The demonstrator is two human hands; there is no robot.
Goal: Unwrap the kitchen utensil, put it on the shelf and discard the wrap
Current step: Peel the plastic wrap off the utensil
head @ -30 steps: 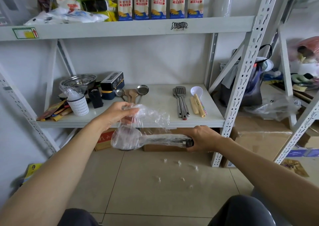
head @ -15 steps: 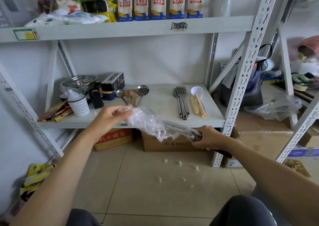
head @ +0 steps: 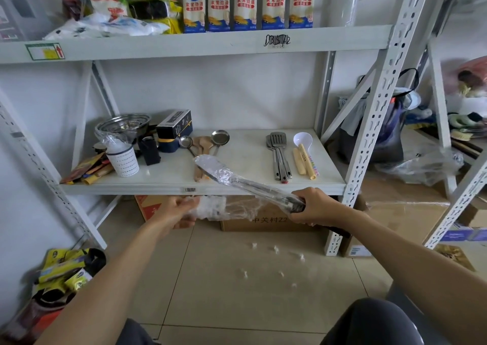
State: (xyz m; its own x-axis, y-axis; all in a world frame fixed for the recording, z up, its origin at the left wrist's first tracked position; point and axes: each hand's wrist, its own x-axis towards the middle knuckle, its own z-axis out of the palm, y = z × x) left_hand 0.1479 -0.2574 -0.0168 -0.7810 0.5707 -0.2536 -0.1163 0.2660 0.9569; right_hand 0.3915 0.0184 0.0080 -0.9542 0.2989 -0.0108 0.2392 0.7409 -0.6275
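The right hand [head: 313, 207] grips the utensil [head: 237, 178] by its handle, and the left hand [head: 176, 211] pinches a pulled-off bunch of wrap [head: 213, 207]. The utensil slants over the front edge of the shelf [head: 250, 157], film clinging to head and shaft. Unwrapping looks partway done; shelving and discarding remain.

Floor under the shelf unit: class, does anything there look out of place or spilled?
Yes. Small white scraps lie scattered on the tiles in front of the cardboard box, like litter. At lower left, yellow packets sit in a loose heap on the floor.
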